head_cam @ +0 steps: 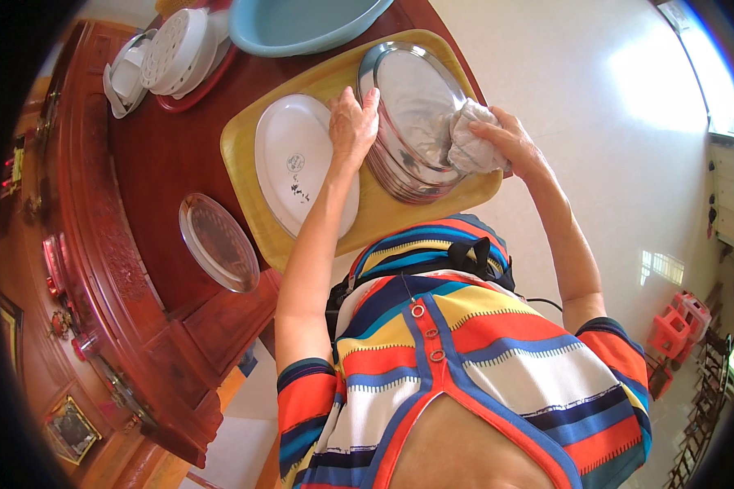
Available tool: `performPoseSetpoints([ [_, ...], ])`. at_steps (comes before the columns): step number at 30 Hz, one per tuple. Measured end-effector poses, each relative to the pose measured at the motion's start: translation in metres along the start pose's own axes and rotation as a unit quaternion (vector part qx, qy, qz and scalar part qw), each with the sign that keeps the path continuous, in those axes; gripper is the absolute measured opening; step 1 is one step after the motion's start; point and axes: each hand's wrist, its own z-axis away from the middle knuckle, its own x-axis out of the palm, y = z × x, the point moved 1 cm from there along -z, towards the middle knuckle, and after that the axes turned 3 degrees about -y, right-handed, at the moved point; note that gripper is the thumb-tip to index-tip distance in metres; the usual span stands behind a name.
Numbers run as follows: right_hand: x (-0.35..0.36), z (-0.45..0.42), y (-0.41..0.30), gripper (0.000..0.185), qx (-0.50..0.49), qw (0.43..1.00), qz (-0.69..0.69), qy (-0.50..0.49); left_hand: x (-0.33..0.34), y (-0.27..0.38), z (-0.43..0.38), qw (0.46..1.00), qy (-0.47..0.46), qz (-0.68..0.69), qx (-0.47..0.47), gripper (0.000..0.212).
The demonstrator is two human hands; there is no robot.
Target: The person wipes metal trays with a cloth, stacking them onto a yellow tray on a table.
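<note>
My right hand (512, 142) grips a crumpled pale cloth (476, 136) against the right rim of the top plate in a stack of oval metal plates (413, 91). At the stack's left side is my left hand (353, 127), its thumb and fingers apart; whether it touches the rim I cannot tell. A white oval plate (281, 140) lies face down beside the stack, bearing a round printed mark and dark specks. My left forearm partly covers it. Both stack and white plate rest on a yellow wood-patterned tray (244, 153).
A light blue basin (309, 30) stands beyond the tray on the dark red wooden table (159, 159). Left of it are white perforated plastic ware (174, 52) and a red tray (211, 85). One oval metal plate (220, 244) lies nearer me. Pink stools (679, 324) stand on the floor at right.
</note>
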Motion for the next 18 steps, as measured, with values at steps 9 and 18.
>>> performPoseSetpoints([
  [9,0.000,-0.001,-0.002,0.046,0.019,0.998,-0.066,0.005,0.007,0.004,0.000,0.999,0.007,-0.029,-0.012,0.057],
  [18,-0.001,-0.013,0.015,0.048,-0.018,1.000,-0.022,0.009,0.002,0.012,-0.007,0.976,-0.004,0.201,-0.089,0.048],
])
